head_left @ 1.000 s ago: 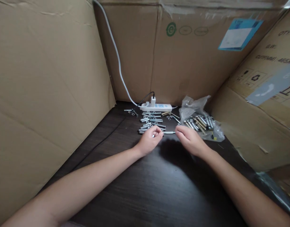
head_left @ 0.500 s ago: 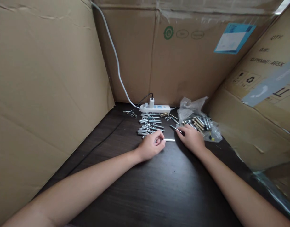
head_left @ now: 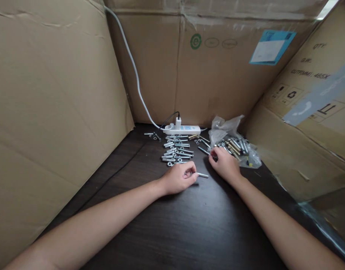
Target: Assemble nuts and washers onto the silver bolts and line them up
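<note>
My left hand rests on the dark table with its fingers curled round a silver bolt that sticks out to the right. My right hand is closed in a pinch on a darker bolt at the mouth of a clear plastic bag full of bolts. A spread of loose silver bolts and washers lies just beyond my left hand.
A white power strip with a plugged-in charger and a white cable sits against the back cardboard wall. Cardboard panels close in the left and right sides. A thin black cable runs along the table's left.
My left hand drew back toward me with its bolt. My right hand moved away from it, up to the bag, and pinched a darker bolt there.
</note>
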A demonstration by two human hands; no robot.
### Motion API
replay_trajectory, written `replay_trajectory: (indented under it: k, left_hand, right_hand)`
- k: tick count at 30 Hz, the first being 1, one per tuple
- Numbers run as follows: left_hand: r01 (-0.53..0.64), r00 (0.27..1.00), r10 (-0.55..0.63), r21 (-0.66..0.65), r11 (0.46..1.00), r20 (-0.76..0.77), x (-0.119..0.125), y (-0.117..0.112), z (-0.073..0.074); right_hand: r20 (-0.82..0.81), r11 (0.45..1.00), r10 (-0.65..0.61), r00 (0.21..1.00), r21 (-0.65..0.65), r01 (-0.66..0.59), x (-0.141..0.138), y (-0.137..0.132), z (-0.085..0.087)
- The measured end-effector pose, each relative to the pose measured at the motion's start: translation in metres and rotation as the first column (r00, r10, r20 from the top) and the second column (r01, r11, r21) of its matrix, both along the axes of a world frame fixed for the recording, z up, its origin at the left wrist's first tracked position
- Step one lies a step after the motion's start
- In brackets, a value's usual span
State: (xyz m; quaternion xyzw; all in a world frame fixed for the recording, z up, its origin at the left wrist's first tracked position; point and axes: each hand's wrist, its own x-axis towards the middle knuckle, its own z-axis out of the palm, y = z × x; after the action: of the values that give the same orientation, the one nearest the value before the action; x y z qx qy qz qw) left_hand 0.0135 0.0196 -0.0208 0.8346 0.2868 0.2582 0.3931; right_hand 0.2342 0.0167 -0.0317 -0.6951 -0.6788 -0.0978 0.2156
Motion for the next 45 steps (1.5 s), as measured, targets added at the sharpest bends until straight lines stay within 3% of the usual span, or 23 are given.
replay_trajectory:
  k: [3, 6, 20, 32, 36, 39, 45]
  left_hand:
    - [-0.001, 1.000, 0.001, 0.000, 1.000, -0.011, 0.000, 0.000, 0.000]
    - [-0.006, 1.000, 0.007, 0.009, 1.000, -0.015, 0.000, 0.000, 0.000]
    - [0.003, 1.000, -0.003, 0.012, 1.000, -0.029, -0.001, -0.001, 0.003]
    - [-0.065, 0.998, 0.066, 0.056, 0.996, -0.019, 0.001, -0.002, 0.010]
    - [-0.203, 0.979, 0.204, 0.125, 0.971, 0.011, 0.006, 0.021, 0.022]
    - [-0.297, 0.948, 0.313, 0.185, 0.937, -0.063, 0.014, 0.049, 0.030]
    - [-0.286, 0.882, 0.392, 0.363, 0.887, -0.262, 0.041, 0.091, 0.034]
  right_hand:
    - [0.066, 0.989, 0.135, 0.989, 0.044, -0.138, -0.002, -0.001, 0.002]
    - [0.080, 0.976, 0.219, 0.973, -0.017, -0.218, -0.003, 0.000, 0.001]
    - [0.073, 0.993, 0.110, 0.991, -0.057, -0.106, 0.016, 0.006, -0.003]
    - [0.053, 0.975, 0.220, 0.974, -0.039, -0.218, 0.044, 0.018, -0.017]
    - [0.050, 0.970, 0.236, 0.970, -0.064, -0.233, 0.043, 0.019, -0.017]
    - [0.038, 0.963, 0.263, 0.964, -0.076, -0.260, 0.042, 0.019, -0.015]
    - [0.038, 0.968, 0.241, 0.970, -0.077, -0.237, 0.038, 0.018, -0.012]
